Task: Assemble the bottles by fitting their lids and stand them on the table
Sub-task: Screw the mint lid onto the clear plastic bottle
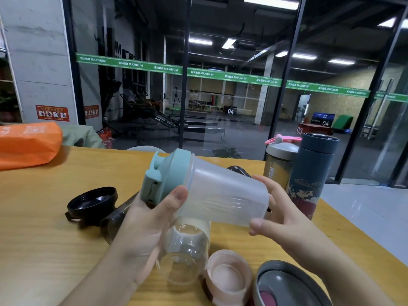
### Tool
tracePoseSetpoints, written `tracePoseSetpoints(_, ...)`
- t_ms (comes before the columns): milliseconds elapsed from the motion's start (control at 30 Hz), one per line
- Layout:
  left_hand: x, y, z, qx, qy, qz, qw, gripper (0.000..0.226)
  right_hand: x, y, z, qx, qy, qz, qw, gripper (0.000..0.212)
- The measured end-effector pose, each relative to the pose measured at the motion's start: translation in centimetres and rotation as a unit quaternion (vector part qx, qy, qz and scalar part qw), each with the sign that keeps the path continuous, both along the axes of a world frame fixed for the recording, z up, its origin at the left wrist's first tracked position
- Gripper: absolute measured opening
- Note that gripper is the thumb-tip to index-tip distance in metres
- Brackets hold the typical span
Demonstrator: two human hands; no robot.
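Here the frosted shaker bottle (223, 195) is held on its side above the table (44, 228) at the frame's centre, its teal lid (167, 173) already on. The left hand (141, 228) curls around the lid end; the right hand (278, 208) clasps the base — both grips clamped on it. The lid looks seated, so the fitting step seems nearly done; next it needs tipping upright and standing, probably beside the two assembled bottles at right, the pink-looped shaker (279, 160) and the dark blue flask (313, 173). Still loose: two open bottles, one clear (185, 257) and one smoky (117, 219), and three lids — black (92, 202), pink (227, 274), grey (287, 286).
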State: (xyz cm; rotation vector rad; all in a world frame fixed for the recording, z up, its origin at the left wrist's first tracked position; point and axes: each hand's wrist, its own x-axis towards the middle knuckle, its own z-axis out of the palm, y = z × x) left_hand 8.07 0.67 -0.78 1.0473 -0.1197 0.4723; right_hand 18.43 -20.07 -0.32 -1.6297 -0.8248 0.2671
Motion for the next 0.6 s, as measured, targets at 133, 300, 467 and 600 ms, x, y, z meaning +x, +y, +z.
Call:
tracePoseSetpoints(133, -0.08, -0.01, 0.24, -0.009, -0.013, 0.0, 1.0, 0.084, -0.14, 0.1, 0.1, 0.008, -0.024, 0.023, 0.999, 0.081)
tracePoseSetpoints(300, -0.16, -0.01, 0.26, -0.013, -0.019, -0.003, 1.0, 0.08, -0.17, -0.01, 0.36, -0.011, -0.041, 0.008, 0.999, 0.07)
tracePoseSetpoints(467, -0.14, -0.04, 0.23, 0.004, -0.02, 0.002, 1.0, 0.074, 0.29, 0.16, -0.14, -0.009, -0.002, 0.013, 1.0, 0.062)
tracePoseSetpoints(600, -0.09, -0.01, 0.12, 0.008, -0.016, 0.002, 1.0, 0.079, 0.51, 0.26, -0.22, -0.016, 0.021, 0.006, 1.0, 0.066)
